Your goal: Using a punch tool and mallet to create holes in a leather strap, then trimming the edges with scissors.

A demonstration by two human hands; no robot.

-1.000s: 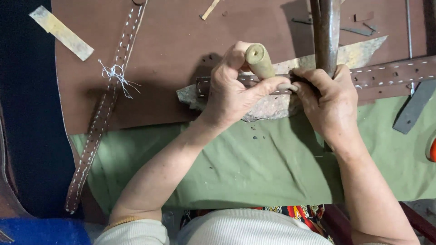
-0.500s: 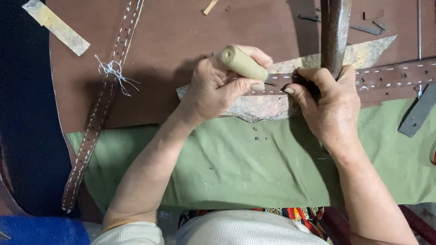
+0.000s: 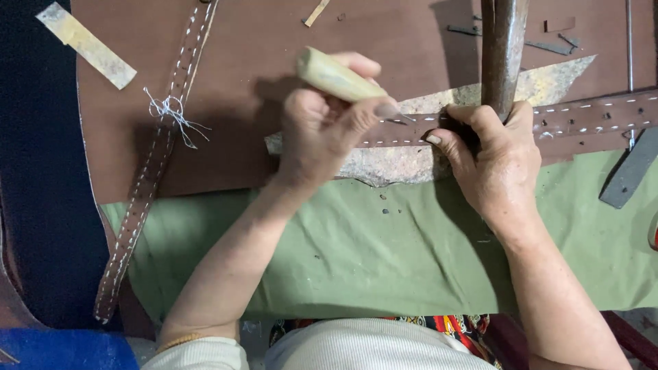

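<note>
Far left: a loose brown stitched leather strap (image 3: pixel 147 185) with a white thread tuft (image 3: pixel 168 109) lies on the surface.
Left hand (image 3: pixel 322 130): your grip is closed around the pale wooden-handled awl (image 3: pixel 336 75), tip at the belt.
Belt: the brown stitched leather belt (image 3: pixel 589 113) lies across a worn stone slab (image 3: pixel 404 161); it looks stiff yet bendable.
Right hand (image 3: pixel 490 161): your fingers pinch the belt beside the dark metal post (image 3: pixel 504 48).
Containers: none seen.

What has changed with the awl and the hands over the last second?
The left hand has swung the wooden-handled awl from near upright to lying low, its handle end pointing up-left and its tip at the stitched strap. The grip stayed the same. The right hand still pins the strap by the upright metal post; the loose strap has not moved.
</note>
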